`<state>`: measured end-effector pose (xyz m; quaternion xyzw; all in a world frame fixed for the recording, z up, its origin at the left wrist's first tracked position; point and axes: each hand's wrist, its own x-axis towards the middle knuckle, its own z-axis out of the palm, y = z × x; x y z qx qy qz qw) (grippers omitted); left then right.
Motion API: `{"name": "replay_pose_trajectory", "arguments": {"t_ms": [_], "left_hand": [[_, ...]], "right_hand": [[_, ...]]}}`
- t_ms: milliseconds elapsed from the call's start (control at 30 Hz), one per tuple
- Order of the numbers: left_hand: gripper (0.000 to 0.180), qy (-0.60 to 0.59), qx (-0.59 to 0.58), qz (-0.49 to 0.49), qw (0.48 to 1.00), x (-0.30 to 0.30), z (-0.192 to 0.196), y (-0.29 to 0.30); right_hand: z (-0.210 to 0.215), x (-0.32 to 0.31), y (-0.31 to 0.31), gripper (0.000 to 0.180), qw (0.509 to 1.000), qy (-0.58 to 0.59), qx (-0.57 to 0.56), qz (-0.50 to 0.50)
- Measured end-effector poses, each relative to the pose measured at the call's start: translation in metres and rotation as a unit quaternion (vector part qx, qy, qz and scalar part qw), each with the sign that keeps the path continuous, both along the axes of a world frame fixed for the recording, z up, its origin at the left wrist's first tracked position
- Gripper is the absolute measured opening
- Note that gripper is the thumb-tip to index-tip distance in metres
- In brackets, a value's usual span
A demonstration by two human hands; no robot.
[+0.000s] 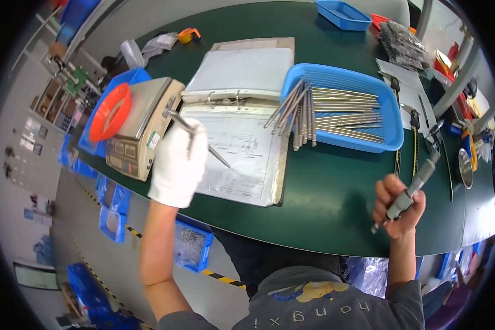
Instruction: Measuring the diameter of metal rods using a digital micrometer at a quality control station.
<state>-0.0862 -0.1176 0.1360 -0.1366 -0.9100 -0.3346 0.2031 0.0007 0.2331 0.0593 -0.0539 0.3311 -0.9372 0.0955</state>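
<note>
Plainly, the left hand (177, 162), in a white glove left of centre in the frame, grasps a metal rod (220, 157) that slants over the open binder (248, 69); the glove hides part of the shaft, and which fingers press on it is hard to tell. Right of centre and lower down, the bare right hand (400, 206) is curled about a micrometer (422, 177), its grey thimble pointing to the upper right; fingers cover much of its frame, so the gap between its measuring faces cannot be made out. More rods (346, 104) lie in the blue tray (396, 113) right of the binder, a bundle across its left rim masking those beneath. The drawing on the lower binder page (231, 135) is too fine to follow, and the glove overlaps its left part. At left, an orange-red ring-shaped container (100, 120) covers part of a weighing scale (148, 102). Calipers (414, 120) lie at right among crowded tools, while the dark fisheye border crops the outermost clutter.
</note>
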Motion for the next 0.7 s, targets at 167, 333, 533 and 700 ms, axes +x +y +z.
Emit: {"name": "replay_pose_trajectory", "arguments": {"t_ms": [167,333,533,700], "left_hand": [[0.010,0.028,0.066,0.023,0.997,0.002,-0.027,-0.012],[0.014,-0.236,0.128,-0.023,0.963,0.002,-0.043,-0.015],[0.021,-0.248,0.358,-0.067,0.898,0.018,-0.085,0.006],[0.025,-0.296,0.567,-0.153,0.754,0.049,-0.098,0.060]], "right_hand": [[-0.007,0.017,-0.017,0.024,0.976,-0.130,-0.143,0.103],[0.006,0.020,-0.028,0.030,0.966,-0.100,-0.210,0.112],[-0.004,0.000,-0.034,0.040,0.987,-0.027,-0.029,0.153],[-0.008,-0.026,-0.039,0.043,0.983,-0.078,0.146,0.076]]}}
